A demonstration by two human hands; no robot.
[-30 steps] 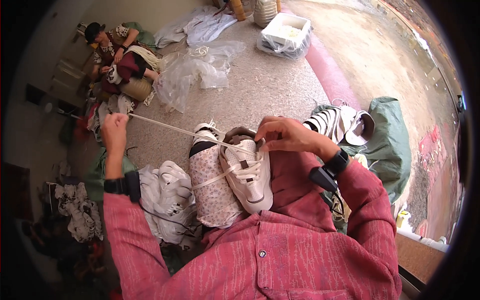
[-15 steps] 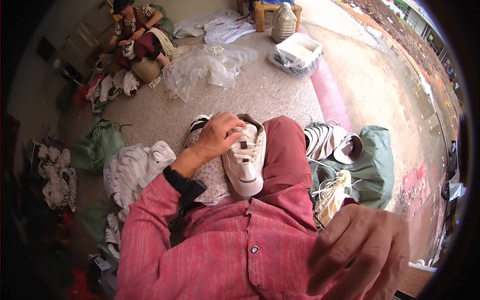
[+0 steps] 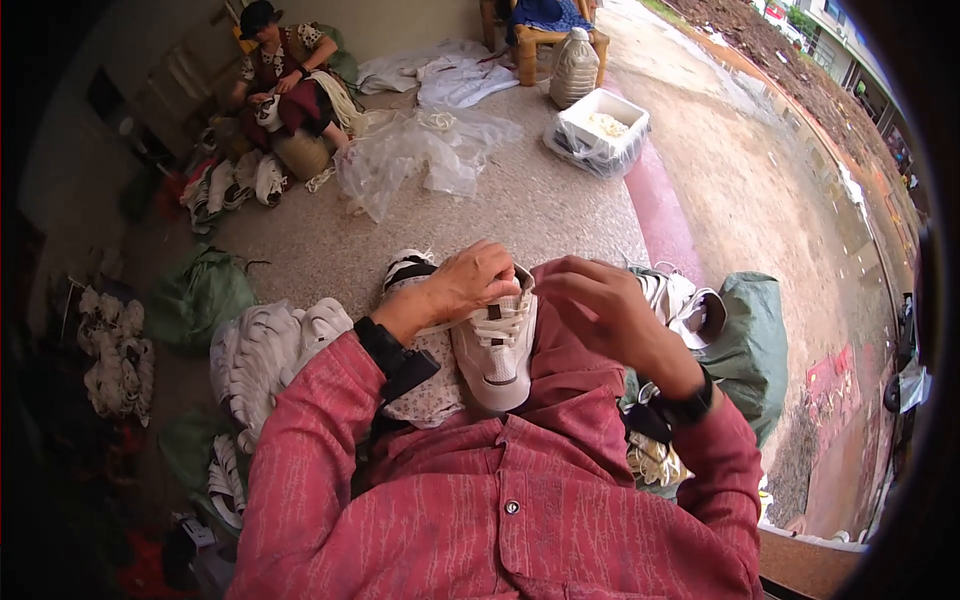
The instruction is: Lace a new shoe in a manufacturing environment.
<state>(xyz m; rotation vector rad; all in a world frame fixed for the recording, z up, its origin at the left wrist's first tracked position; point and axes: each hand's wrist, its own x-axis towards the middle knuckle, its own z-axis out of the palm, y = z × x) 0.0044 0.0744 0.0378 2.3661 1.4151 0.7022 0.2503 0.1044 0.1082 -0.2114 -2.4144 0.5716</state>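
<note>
A white mesh shoe (image 3: 492,366) with brown trim and pale crossing laces (image 3: 503,329) lies on the lap (image 3: 573,378), toe toward its near edge. The left hand (image 3: 455,286) bunches over the tongue; the right hand (image 3: 608,310), well away earlier, now curls beside the opening. Whether either grips a lace, I cannot tell.

1. Shoe (image 3: 494,362): collar partly covered by left hand (image 3: 465,284); what its fingertips grip, hidden.
2. Right hand (image 3: 605,312), right of shoe: fingertip contact unclear.
3. Uppers (image 3: 682,303), farther right of shoe: partly hidden.
4. Box (image 3: 590,148) beyond shoe: contents too small to identify.
5. Stool (image 3: 528,60), farther beyond: cut by upper edge.
</note>
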